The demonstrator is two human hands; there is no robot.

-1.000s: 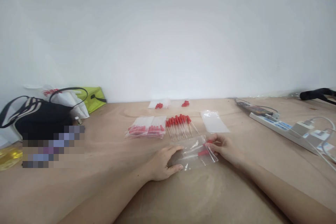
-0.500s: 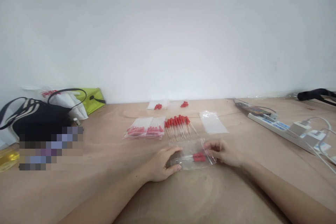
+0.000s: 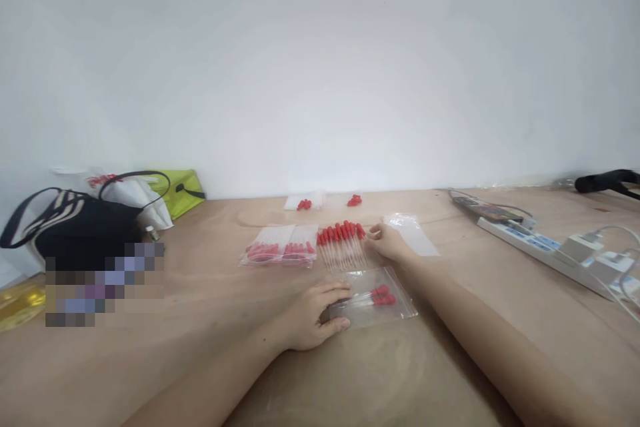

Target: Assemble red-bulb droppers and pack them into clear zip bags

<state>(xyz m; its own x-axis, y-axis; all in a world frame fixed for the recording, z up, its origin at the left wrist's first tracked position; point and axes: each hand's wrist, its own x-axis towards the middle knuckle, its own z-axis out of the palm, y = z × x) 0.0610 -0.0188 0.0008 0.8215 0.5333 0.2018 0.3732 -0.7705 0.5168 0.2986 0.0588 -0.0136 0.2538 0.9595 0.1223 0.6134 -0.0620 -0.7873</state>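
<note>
My left hand [image 3: 323, 313] rests on the left end of a clear zip bag [image 3: 400, 315], thumb and fingers apart. Several red-tipped sticks [image 3: 383, 295] lie inside that bag. Beyond it, a row of loose red-tipped sticks [image 3: 343, 243] lies side by side on the table. My right hand [image 3: 387, 242] is at the right end of this row, fingers curled near the last red tip; whether it grips a stick is too small to tell. Filled bags [image 3: 280, 247] lie left of the row. A stack of flat bags [image 3: 414, 237] is partly behind my right hand.
Small red pieces [image 3: 304, 204] lie on a bag near the wall, with more red pieces [image 3: 355, 200] to their right. A power strip [image 3: 540, 250] with chargers and a phone [image 3: 487, 210] are at right. A black bag [image 3: 85, 227] and green bag [image 3: 181, 195] stand left.
My right hand has left the zip bag's right edge and moved up to the row's right end. The bag now lies flatter, with my left hand still on it. The view has shifted slightly.
</note>
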